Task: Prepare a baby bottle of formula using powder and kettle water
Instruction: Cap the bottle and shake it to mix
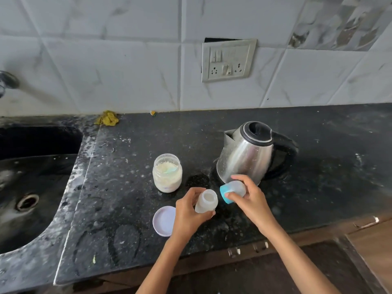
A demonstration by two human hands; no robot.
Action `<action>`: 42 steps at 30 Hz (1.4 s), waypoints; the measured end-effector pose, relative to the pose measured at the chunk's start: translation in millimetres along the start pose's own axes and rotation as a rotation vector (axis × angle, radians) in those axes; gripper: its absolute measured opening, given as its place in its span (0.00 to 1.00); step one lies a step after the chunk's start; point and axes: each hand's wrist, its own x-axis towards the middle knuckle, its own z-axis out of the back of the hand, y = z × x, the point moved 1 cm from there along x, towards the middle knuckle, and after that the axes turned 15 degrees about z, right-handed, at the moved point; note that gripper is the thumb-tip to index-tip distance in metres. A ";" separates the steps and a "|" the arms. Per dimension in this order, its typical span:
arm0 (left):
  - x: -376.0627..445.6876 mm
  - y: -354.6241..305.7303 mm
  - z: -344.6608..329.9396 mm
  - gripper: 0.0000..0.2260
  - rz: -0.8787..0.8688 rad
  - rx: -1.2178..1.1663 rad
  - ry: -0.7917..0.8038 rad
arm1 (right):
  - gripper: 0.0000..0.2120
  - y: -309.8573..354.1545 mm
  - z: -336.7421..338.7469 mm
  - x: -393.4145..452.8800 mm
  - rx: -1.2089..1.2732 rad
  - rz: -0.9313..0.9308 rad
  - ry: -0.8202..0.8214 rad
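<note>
My left hand [189, 211] grips a small translucent baby bottle [206, 203], open at the top, with whitish content inside. Just right of it, my right hand [249, 197] holds the bottle's cap [231, 190], a blue ring with a clear dome, tilted on its side and apart from the bottle. Behind the hands stands an open jar of pale formula powder [167, 172] with a greenish scoop lying in it. A steel kettle [247, 152] with a black lid and handle stands at the right, spout facing left.
The jar's lilac lid [163, 220] lies on the black speckled counter [127, 187] beside my left wrist. A dark sink [31, 187] fills the left. A yellow cloth [108, 118] sits by the tiled wall, under a switch socket [228, 60]. Cabinet handles line the front edge.
</note>
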 end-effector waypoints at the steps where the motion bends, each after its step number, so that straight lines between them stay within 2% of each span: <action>1: -0.1 -0.3 -0.9 0.26 -0.003 -0.006 0.004 | 0.20 4.0 -1.4 1.0 0.012 0.023 0.018; 3: -1.7 -2.4 -3.1 0.28 -0.008 -0.023 0.001 | 0.21 11.1 -4.8 3.9 0.006 0.077 0.074; 10: -4.7 1.3 -10.0 0.19 -0.026 -0.078 -0.069 | 0.21 27.5 -24.7 10.4 -0.208 0.183 0.291; 17: -2.5 6.6 -11.6 0.18 -0.056 -0.066 -0.069 | 0.20 38.8 -35.0 19.6 -0.450 0.345 0.489; 22: -1.2 9.6 -10.9 0.16 -0.090 -0.015 -0.080 | 0.21 42.0 -30.2 28.9 -0.389 0.331 0.578; 24: -0.2 10.5 -10.3 0.16 -0.111 0.000 -0.079 | 0.21 40.0 -26.7 31.4 -0.331 0.316 0.583; 27: 1.8 13.8 -10.9 0.17 -0.122 0.017 -0.077 | 0.21 34.0 -27.8 25.8 -0.301 0.330 0.497; 30: 2.7 15.9 -11.9 0.17 -0.128 0.020 -0.074 | 0.20 37.4 -35.9 20.3 -0.460 0.356 0.432; 33: 2.4 16.0 -12.1 0.18 -0.124 0.021 -0.076 | 0.20 51.0 -40.2 24.5 -0.651 0.266 0.438; 38: 3.8 19.0 -11.7 0.21 -0.126 0.048 -0.084 | 0.29 59.9 -54.9 18.5 -0.937 0.138 0.363; 40: 4.4 19.3 -11.0 0.21 -0.122 0.060 -0.099 | 0.34 59.0 -50.4 18.1 -0.941 0.098 0.392; 42: 4.5 18.2 -10.0 0.20 -0.118 0.056 -0.108 | 0.38 57.6 -37.9 19.5 -0.808 0.036 0.470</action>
